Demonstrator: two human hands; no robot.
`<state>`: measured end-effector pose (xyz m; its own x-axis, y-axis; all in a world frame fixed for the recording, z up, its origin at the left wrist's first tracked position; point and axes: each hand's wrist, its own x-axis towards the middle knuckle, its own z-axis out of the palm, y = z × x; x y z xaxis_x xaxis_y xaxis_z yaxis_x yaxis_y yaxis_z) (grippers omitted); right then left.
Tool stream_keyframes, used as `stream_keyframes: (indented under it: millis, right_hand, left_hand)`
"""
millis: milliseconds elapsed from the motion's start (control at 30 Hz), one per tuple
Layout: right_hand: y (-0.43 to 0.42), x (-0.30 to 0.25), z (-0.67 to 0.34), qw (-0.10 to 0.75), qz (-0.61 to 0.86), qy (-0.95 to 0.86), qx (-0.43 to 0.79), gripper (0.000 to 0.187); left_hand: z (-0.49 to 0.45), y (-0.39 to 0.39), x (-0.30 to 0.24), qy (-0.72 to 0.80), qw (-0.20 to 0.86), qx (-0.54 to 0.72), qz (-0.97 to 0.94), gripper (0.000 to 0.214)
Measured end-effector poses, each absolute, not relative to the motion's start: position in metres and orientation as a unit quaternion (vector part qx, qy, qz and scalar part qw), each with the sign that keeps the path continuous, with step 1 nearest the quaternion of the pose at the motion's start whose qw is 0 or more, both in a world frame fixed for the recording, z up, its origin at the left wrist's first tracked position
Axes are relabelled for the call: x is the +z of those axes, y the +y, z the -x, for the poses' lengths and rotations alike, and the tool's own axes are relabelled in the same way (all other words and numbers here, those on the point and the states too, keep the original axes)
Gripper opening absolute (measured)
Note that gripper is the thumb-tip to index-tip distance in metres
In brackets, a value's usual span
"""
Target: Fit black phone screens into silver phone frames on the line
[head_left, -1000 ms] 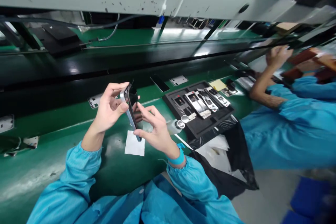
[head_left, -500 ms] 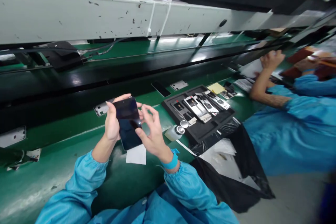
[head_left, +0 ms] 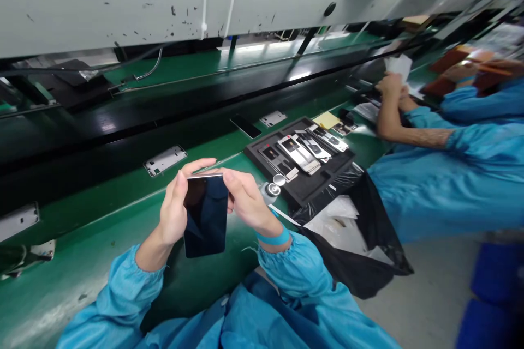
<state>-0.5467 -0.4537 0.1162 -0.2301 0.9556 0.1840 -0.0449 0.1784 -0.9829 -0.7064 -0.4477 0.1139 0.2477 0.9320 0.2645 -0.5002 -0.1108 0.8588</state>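
A smartphone [head_left: 206,218] with a dark, glossy screen is held between my two hands above the green bench. My left hand [head_left: 174,210] grips its left edge, the thumb along the side and the fingers behind. At the upper right corner, my right hand [head_left: 248,196] closes on the phone, its thumb at the top edge and its other fingers mostly hidden behind. Just right of that hand stands a small bottle [head_left: 271,190] with its round lid flipped up. Past my left fingers lies a pale phone housing [head_left: 166,160].
Several phones fill a black foam tray [head_left: 303,194]. A dark screen panel [head_left: 245,126] and another housing [head_left: 273,118] lie behind it. Black plastic [head_left: 368,278] with white sheets hangs over the bench edge. Co-workers in blue sleeves [head_left: 483,114] sit to the right.
My right hand has shifted from the phone's right side to its upper right corner. The phone now sits lower and more upright in view. The camera has tilted down.
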Motion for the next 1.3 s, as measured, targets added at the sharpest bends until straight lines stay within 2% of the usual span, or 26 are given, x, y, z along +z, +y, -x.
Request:
stream_keyframes:
  millis: [233, 367, 533, 767, 967, 1067, 1167, 1300]
  right_hand:
    - [-0.441, 0.115, 0.546, 0.519, 0.383, -0.604, 0.468, 0.073]
    - [-0.44, 0.091, 0.549, 0.534, 0.39, -0.558, 0.501, 0.069]
    - [-0.465, 0.059, 0.55, 0.374, 0.339, -0.592, 0.629, 0.079]
    - [-0.466, 0.042, 0.556, 0.393, 0.352, -0.605, 0.597, 0.086]
    - [-0.457, 0.026, 0.572, 0.421, 0.348, -0.591, 0.593, 0.081]
    - [-0.452, 0.025, 0.577, 0.435, 0.353, -0.583, 0.588, 0.081]
    - [-0.452, 0.028, 0.577, 0.417, 0.324, -0.583, 0.618, 0.079]
    - [-0.457, 0.032, 0.575, 0.367, 0.228, -0.568, 0.7, 0.072]
  left_hand:
    - [0.696, -0.449, 0.102, 0.317, 0.435, 0.611, -0.581, 0.053]
    - [0.696, -0.431, 0.103, 0.325, 0.517, 0.641, -0.465, 0.059]
    - [0.718, -0.41, 0.12, 0.266, 0.614, 0.68, -0.301, 0.053]
    - [0.715, -0.413, 0.123, 0.29, 0.592, 0.705, -0.262, 0.051]
    - [0.713, -0.413, 0.117, 0.288, 0.567, 0.717, -0.285, 0.057]
    - [0.712, -0.407, 0.116, 0.309, 0.561, 0.719, -0.27, 0.051]
    - [0.707, -0.404, 0.116, 0.307, 0.541, 0.736, -0.267, 0.041]
    - [0.696, -0.408, 0.116, 0.299, 0.525, 0.748, -0.275, 0.04]
